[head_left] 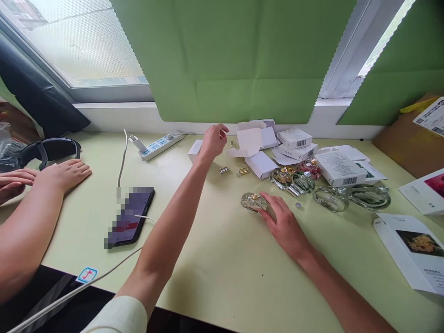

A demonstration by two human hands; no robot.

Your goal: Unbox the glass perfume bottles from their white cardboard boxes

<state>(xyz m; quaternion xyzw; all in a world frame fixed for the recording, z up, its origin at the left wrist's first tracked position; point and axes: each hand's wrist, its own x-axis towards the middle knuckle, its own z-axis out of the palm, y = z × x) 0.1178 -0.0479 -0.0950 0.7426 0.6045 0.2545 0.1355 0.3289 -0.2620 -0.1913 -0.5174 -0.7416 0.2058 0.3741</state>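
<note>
My right hand (286, 226) grips the right side of a clear glass perfume bottle (250, 202) with a gold neck, low over the table. My left hand (213, 141) reaches to the back of the table, fingers loosely bent and apart, with nothing visible in them. Close by it are a small white box (194, 150) and a small gold piece (232, 144). Nearer to me lie two gold caps, one cap (224, 170) left of the other cap (243, 171). More glass bottles (303, 182) cluster right of the held one, with two larger clear bottles (331, 199) farther right.
White cartons (294, 138) and opened boxes (250, 141) stand at the back. A phone (133, 217) with a white cable and a power strip (161, 146) are on the left. Another person's forearm and hand (64, 175) rest at far left. Printed boxes (412, 249) lie right.
</note>
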